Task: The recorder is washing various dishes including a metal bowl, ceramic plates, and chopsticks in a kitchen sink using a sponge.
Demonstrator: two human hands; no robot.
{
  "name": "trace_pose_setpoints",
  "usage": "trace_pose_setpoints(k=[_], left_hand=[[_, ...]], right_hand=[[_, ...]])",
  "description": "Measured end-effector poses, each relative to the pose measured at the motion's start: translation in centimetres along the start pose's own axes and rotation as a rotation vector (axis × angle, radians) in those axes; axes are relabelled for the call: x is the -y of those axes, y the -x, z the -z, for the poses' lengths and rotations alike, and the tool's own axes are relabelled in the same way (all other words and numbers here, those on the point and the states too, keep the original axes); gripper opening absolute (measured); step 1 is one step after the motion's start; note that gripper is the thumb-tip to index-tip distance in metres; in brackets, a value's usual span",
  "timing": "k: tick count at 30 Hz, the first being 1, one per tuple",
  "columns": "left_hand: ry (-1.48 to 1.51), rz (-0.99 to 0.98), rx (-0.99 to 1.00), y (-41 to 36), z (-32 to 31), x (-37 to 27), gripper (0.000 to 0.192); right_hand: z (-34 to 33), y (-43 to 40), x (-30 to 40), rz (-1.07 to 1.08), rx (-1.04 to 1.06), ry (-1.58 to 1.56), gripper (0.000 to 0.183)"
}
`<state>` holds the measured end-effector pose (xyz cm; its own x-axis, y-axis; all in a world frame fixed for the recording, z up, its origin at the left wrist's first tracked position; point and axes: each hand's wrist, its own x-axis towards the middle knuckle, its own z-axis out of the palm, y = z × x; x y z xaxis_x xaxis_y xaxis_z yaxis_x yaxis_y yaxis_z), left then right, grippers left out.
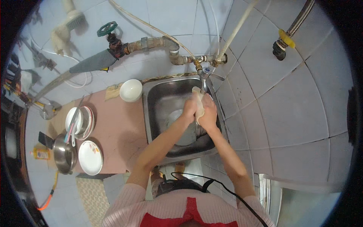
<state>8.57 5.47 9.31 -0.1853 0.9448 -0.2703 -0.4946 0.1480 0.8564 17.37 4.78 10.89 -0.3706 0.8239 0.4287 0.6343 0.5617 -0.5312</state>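
Under the spout of a metal faucet [204, 83], my left hand [190, 108] and my right hand [208, 112] grip a pale cream, soft-looking piece [200, 109] from either side. Whether it is a cloth or a scrubber, I cannot tell. Both hands are over the stainless steel sink [145, 113], nearer its right side. Down in the basin, left of the hands, is a pale round shape [174, 116], too blurred to name. My fingers partly hide the piece, and the right forearm covers some of the sink's right wall.
A white bowl [131, 88] sits on the pinkish counter [116, 127] left of the sink. Farther left are stacked dishes [90, 123], a steel pan [61, 159], an oval white plate [90, 157] and a yellow bottle [41, 153]. A pipe with a green-handled valve [107, 29] runs along the tiled wall.
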Motion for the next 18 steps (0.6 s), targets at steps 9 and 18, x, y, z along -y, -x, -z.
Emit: trace_pose_setpoints(k=[9,18], left_hand=[[0.149,0.124,-0.138,-2.2,1.4,1.3,0.045],[0.031,0.025,-0.291,0.4,4.9,-0.4,0.053]], right_hand=[[-6.3,7.7,0.3,-0.297,-0.276,-0.167,0.065],[-5.5,4.8,-1.1,-1.15,-0.327,-1.629,0.049]])
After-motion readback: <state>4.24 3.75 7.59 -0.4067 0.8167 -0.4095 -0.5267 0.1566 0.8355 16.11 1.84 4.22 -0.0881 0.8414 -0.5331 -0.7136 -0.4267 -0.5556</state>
